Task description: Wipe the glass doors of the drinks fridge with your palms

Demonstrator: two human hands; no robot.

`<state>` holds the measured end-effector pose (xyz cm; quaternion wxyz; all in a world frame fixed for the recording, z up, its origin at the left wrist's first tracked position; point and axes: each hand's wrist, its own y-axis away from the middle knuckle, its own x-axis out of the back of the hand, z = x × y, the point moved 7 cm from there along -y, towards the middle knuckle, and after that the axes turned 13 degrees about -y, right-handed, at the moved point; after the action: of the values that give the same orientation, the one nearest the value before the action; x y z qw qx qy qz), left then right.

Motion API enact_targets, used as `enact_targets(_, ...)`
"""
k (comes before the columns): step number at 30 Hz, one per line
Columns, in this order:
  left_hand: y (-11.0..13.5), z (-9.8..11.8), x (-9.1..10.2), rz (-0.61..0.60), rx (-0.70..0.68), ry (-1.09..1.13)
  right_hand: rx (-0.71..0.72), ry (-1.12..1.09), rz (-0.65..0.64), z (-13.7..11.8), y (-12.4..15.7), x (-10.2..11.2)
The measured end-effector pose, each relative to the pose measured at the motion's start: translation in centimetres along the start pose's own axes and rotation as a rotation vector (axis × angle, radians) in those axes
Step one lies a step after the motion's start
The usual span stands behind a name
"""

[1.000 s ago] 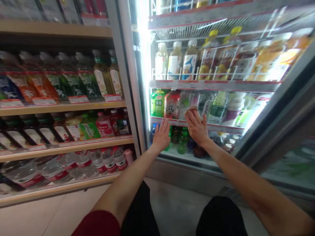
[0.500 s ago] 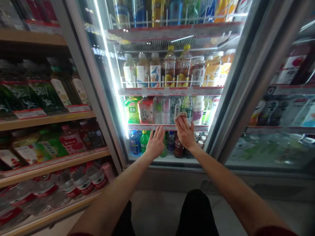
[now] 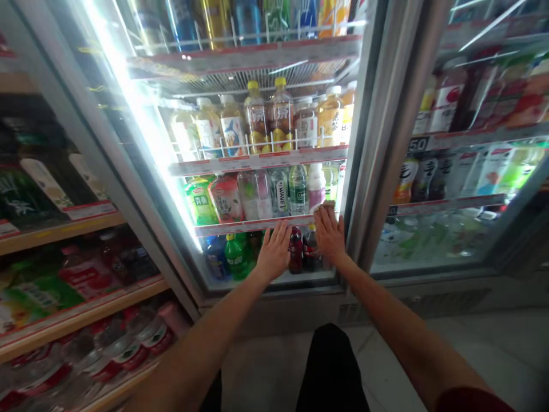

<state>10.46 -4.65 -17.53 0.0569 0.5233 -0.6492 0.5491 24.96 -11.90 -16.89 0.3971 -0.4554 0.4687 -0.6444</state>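
As the head view looks down at a glass-fronted drinks cooler [image 3: 364, 143], the left hand [image 3: 274, 250] and right hand [image 3: 329, 233] are raised side by side at its lower shelf. The left fingers [image 3: 278, 236] are spread apart, their tips at the shelf's red price strip [image 3: 253, 225]. The right fingers [image 3: 328, 220] lie close together, their tips on the same strip near its right end. A small pale object at those tips is too small to identify, so a grip cannot be confirmed. A dark bottle [image 3: 295, 250] stands between the hands, and a green bottle [image 3: 235, 257] stands left of the left hand. Bottled water [image 3: 128, 349] occupies a wooden shelf [image 3: 86, 317] at far left.
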Motion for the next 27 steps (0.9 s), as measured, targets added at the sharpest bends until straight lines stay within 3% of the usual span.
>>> enact_targets(3,-0.1,0.8,0.0,0.008,-0.029,0.008,0.011,0.021,-0.014,1.1,1.6,0.3)
enact_targets(10,-0.1,0.1,-0.6,-0.045,0.016,-0.005,-0.168,-0.018,0.03,5.4,-0.7,1.6)
enact_targets(15,1.2,-0.6,-0.9,-0.056,0.045,-0.028,-0.193,-0.007,0.064,4.4,4.1,0.9)
enact_targets(17,1.9,-1.0,-1.0,-0.07,0.056,-0.032,-0.183,-0.012,0.094,4.2,4.7,0.9)
enact_targets(21,3.0,-3.2,-1.1,-0.069,0.13,-0.026,-0.181,-0.062,0.164,4.8,0.6,1.6)
enact_targets(24,3.9,-5.5,-1.1,-0.058,0.213,-0.026,-0.143,-0.077,0.191,3.2,-2.8,1.5)
enact_targets(27,5.1,-7.1,-1.2,-0.077,0.266,-0.04,0.001,-0.114,0.059,-1.7,-2.6,-0.7)
